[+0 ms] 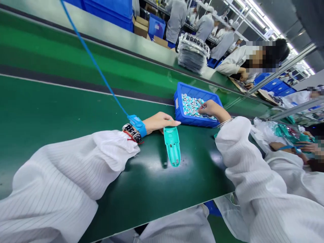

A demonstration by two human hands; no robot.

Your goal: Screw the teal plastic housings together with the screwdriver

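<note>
My left hand [159,122] rests on the green bench, fingers closed on the near end of a teal plastic housing [172,145] that lies open side up. A blue wrist strap with a coiled blue cord and a beaded bracelet sit on that wrist. My right hand [212,108] reaches into a blue bin [179,108] of small white and teal parts [190,105]. It pinches metal tweezers [201,104] whose tips point into the parts.
A green conveyor belt [76,64] runs beyond the bench. A wrapped stack of dark trays [192,53] stands behind the bin. Other people in white coats sit across and to the right. Teal housings in plastic bags [283,131] lie at right.
</note>
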